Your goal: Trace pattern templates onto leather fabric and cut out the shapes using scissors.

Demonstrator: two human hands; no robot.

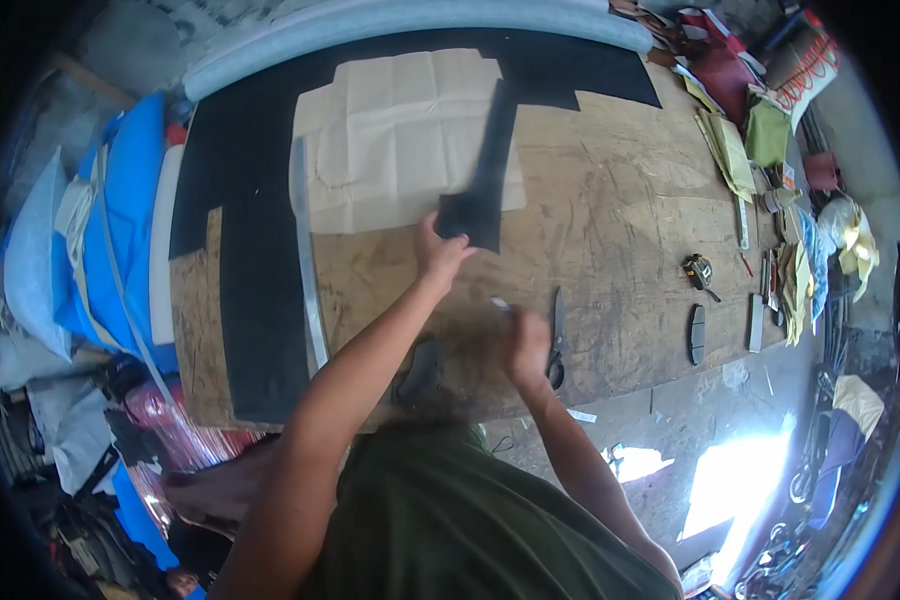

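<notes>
My left hand (442, 252) grips the near edge of a black fabric piece (477, 195), thumb on top. The piece is narrow at its far end and wider at my hand; its far part overlaps a creased beige paper sheet (400, 140). My right hand (527, 348), blurred, is closed on a small whitish piece (500, 304) whose kind I cannot make out. Close to its right, black-handled scissors (557, 345) lie with the blades pointing away. A long metal ruler (308, 255) rests along the larger black fabric (255, 300) to the left.
A pale roll (400, 42) lies along the far side of the wooden table (610, 200). On the right are a tape measure (700, 270), a dark oblong object (697, 335) and piled scraps (725, 160). Blue bags (125, 230) stand left. A dark flat piece (422, 375) lies by my body.
</notes>
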